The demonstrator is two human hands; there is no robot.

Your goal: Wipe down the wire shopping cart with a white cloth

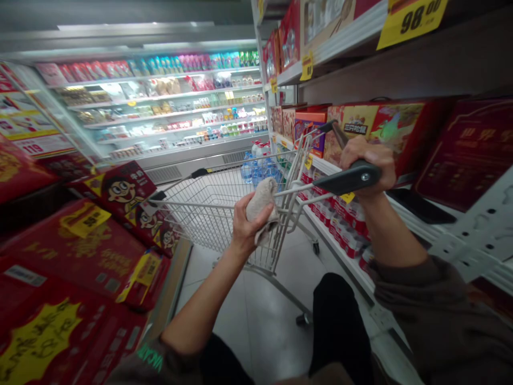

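Observation:
A wire shopping cart (204,219) stands tilted across the aisle in front of me. My right hand (371,160) is wrapped round its dark handle (344,179) at the right. In my left hand (245,222) is a folded, pale cloth (262,200), held against the upper edge of the cart beside the handle's grey metal arm. The fingers of that hand are closed round the cloth, and part of it hangs below them. Whether the cloth presses on the wire cannot be made out. The cart's basket shows bare wire mesh.
Red gift boxes (80,240) are stacked at the left. Shelves (340,256) with boxes and red-labelled packs run along the right. Water bottles (260,166) stand beyond the cart, before a lit refrigerated display (160,128). A black phone-like slab (419,206) lies on the right shelf.

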